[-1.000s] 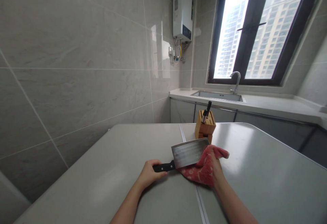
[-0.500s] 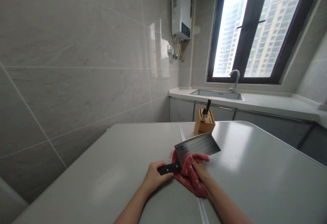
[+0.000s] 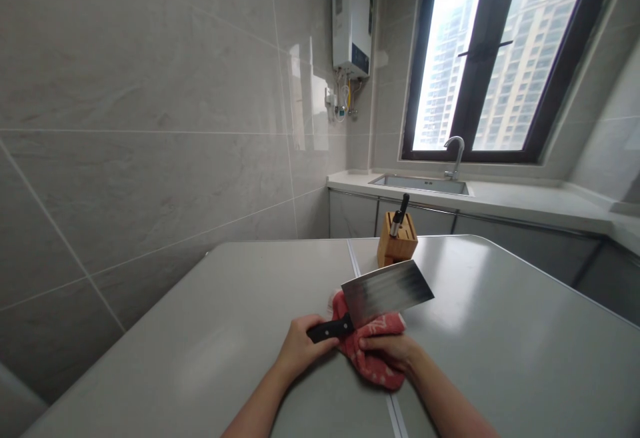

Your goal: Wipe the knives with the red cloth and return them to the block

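Observation:
My left hand (image 3: 303, 345) is wrapped round the black handle of a cleaver (image 3: 387, 291). The wide steel blade points right and slightly up, tilted above the table. A red patterned cloth (image 3: 367, 365) lies bunched beneath the blade's lower edge, with part of it showing behind the blade near the handle. My right hand (image 3: 393, 350) grips this cloth, thumb on top, just below the blade. Its other fingers are partly hidden in the folds.
A wooden knife block (image 3: 397, 241) with black-handled tools stands at the table's far edge, beyond the cleaver. Behind the white table (image 3: 240, 291) run a counter with a sink (image 3: 425, 185) and a faucet (image 3: 456, 157). A tiled wall (image 3: 175, 178) borders the left side.
My right hand has moved down off the blade's face with the cloth, baring more of the steel. My left hand keeps its hold on the handle.

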{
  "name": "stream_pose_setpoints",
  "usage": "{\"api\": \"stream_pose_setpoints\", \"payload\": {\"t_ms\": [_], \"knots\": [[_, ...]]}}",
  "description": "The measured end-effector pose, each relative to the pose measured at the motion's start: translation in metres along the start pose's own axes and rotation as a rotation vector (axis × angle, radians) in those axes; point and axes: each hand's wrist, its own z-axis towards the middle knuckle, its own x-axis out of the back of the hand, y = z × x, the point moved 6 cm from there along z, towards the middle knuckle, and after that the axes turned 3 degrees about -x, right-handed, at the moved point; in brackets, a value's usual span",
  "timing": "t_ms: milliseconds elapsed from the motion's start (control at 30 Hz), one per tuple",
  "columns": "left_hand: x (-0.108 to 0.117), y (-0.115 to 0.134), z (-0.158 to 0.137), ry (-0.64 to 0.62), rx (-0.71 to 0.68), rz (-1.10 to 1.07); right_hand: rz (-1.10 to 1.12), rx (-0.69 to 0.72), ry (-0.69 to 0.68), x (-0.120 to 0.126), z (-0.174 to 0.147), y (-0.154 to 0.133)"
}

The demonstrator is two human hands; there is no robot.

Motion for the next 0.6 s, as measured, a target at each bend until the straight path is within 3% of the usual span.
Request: {"api": "stream_pose_setpoints", "payload": {"t_ms": [267, 600], "knots": [[0.004, 0.004, 0.0, 0.04, -0.016, 0.02, -0.017, -0.02, 0.051, -0.006, -0.015, -0.013], [0.004, -0.002, -0.001, 0.068, -0.023, 0.037, 0.087, -0.015, -0.031, 0.001, -0.011, -0.01]]}}
